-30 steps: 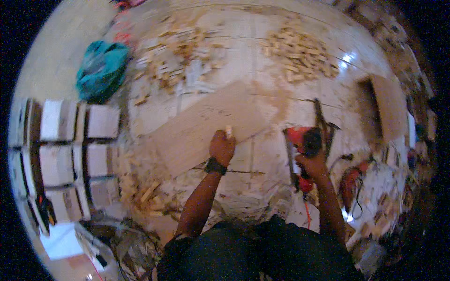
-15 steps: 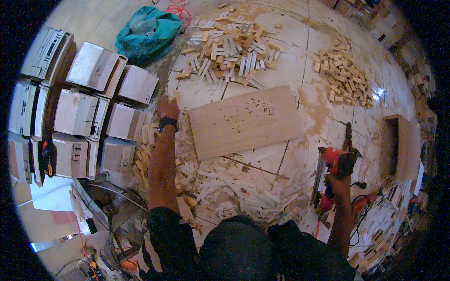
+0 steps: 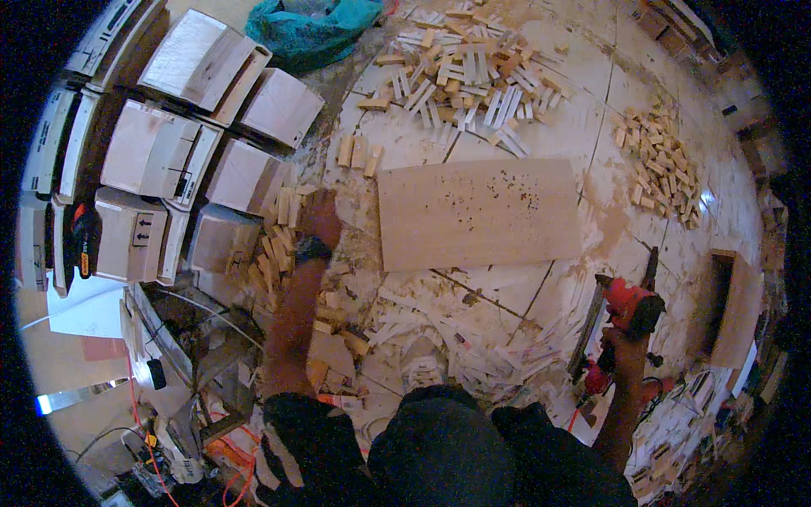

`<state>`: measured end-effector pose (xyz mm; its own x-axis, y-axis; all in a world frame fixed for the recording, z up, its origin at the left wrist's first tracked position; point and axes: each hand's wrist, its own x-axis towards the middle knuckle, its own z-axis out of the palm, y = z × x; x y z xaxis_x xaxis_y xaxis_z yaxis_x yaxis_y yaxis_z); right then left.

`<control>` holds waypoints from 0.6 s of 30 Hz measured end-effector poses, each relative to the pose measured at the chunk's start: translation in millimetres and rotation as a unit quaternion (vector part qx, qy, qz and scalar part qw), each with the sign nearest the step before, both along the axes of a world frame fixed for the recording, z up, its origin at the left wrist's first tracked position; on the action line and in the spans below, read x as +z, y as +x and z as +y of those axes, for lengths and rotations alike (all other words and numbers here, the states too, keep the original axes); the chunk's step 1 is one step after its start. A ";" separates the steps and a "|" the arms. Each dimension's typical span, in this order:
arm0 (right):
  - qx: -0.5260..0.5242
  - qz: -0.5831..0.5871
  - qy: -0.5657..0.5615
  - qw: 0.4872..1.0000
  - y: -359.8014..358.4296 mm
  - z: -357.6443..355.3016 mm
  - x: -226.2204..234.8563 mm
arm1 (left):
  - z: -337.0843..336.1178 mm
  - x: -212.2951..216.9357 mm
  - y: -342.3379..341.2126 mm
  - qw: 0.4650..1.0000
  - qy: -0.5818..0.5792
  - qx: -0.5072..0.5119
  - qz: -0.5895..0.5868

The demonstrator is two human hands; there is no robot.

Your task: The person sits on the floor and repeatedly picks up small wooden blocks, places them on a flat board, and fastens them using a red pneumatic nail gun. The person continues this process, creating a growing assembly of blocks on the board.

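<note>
My left hand (image 3: 322, 221), with a dark band at the wrist, reaches down at the left beside a heap of small wood blocks (image 3: 277, 253). Its fingers are dark and blurred against the blocks, so their grip does not show. Three short blocks (image 3: 359, 155) lie side by side on the floor beyond that hand. My right hand (image 3: 626, 345) is closed round the handle of a red and black nail gun (image 3: 627, 302), held out at the right. Between my hands lies a flat wooden board (image 3: 473, 220) with small dark specks scattered on its far half.
Stacked wooden boxes (image 3: 148, 152) rise at the left. Large and small block piles (image 3: 473, 72) (image 3: 663, 169) lie farther off, near a green sack (image 3: 312, 34). An open wooden box (image 3: 733, 308) stands at the right. Wood scraps (image 3: 473, 329) litter the floor near my feet.
My left hand has drawn back toward me from the spot where the three blocks now lie, to the heap. My right hand still holds the nail gun. The view has shifted.
</note>
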<state>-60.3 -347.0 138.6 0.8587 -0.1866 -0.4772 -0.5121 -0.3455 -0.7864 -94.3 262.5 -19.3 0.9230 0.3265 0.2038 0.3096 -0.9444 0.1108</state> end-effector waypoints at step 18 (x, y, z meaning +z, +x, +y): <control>0.030 0.028 0.001 0.999 -2.1 23.1 6.9 | -244.1 40.8 96.6 0.931 -0.313 -0.137 0.130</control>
<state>-62.4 -323.9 145.5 0.8396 -0.1349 -0.5261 -0.5348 -0.3743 -0.7575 2.3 18.4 21.5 0.9807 0.0509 -0.1887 0.1592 -0.7678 0.6206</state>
